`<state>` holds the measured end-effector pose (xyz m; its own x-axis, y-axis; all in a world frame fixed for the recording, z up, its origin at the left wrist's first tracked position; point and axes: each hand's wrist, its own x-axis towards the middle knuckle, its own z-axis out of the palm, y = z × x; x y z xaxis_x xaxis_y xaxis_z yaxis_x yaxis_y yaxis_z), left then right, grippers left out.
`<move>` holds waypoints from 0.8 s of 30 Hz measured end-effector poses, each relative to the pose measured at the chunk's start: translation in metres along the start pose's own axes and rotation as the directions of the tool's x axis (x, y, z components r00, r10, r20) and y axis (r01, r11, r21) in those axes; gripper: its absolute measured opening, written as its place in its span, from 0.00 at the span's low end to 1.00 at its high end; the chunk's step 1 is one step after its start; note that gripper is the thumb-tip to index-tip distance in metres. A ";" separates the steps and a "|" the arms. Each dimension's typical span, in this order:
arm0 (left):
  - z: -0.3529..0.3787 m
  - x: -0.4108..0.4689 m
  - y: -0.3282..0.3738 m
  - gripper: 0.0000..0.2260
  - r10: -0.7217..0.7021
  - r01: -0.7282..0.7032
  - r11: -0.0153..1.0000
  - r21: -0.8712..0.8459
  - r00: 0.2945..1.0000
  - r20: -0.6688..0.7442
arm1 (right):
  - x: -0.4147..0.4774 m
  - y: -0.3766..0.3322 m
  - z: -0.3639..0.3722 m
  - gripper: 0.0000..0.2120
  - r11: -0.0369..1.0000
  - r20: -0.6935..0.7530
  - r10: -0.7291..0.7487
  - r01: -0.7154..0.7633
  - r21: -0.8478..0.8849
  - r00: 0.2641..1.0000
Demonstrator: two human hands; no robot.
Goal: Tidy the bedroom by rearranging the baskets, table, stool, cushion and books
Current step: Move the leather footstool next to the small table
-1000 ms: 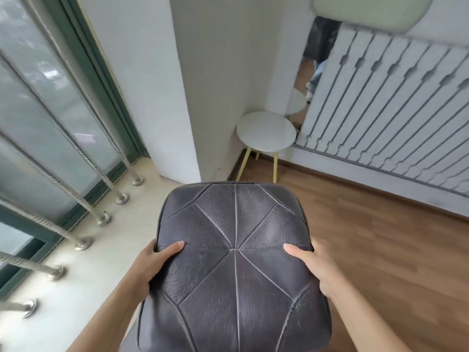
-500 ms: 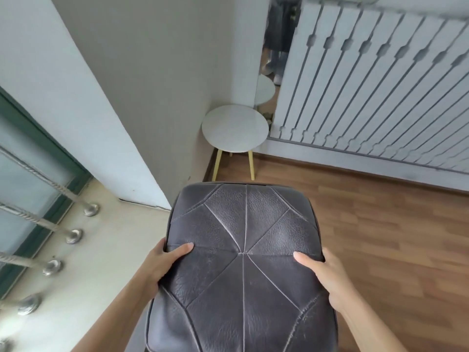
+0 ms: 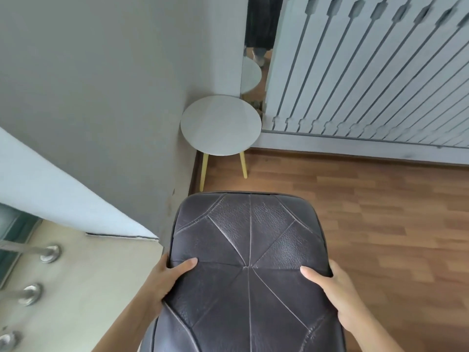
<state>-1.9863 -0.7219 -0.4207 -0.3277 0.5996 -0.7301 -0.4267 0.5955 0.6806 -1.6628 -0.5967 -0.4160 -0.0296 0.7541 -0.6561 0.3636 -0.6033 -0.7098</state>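
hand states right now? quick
Left hand: closed on the leather seat, left edge, thumb on top.
Right hand: closed on the same seat, right edge, thumb on top.

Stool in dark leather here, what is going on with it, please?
A person holds the dark leather stool by its sides. The left grip clasps the left edge and the right grip the right edge, thumbs on top. It is above the wooden floor, short of the round white table in the corner. Whether its legs touch the floor is hidden.
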 end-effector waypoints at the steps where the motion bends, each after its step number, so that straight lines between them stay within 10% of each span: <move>1: -0.002 0.007 0.000 0.33 0.000 0.000 1.000 -0.002 1.000 0.001 | 0.005 0.001 0.004 0.19 1.000 0.001 0.004 -0.004 -0.007 1.000; 14: -0.010 0.187 -0.052 0.03 -0.048 0.040 0.998 -0.056 0.988 -0.144 | 0.180 0.075 0.086 0.22 0.999 0.024 0.046 -0.046 0.017 0.999; 20: -0.027 0.261 -0.081 0.23 -0.087 0.082 0.996 -0.043 0.987 -0.132 | 0.248 0.096 0.114 0.16 0.999 0.061 0.035 -0.037 0.023 0.998; 24: -0.030 0.296 -0.094 0.19 -0.100 0.093 0.994 -0.063 0.987 -0.124 | 0.285 0.110 0.132 0.18 0.998 0.080 0.042 -0.045 0.040 0.996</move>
<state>-2.0678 -0.6165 -0.7028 -0.3850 0.4662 -0.7965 -0.5074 0.6140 0.6046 -1.7545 -0.4825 -0.7144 -0.0883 0.7049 -0.7038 0.3269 -0.6469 -0.6890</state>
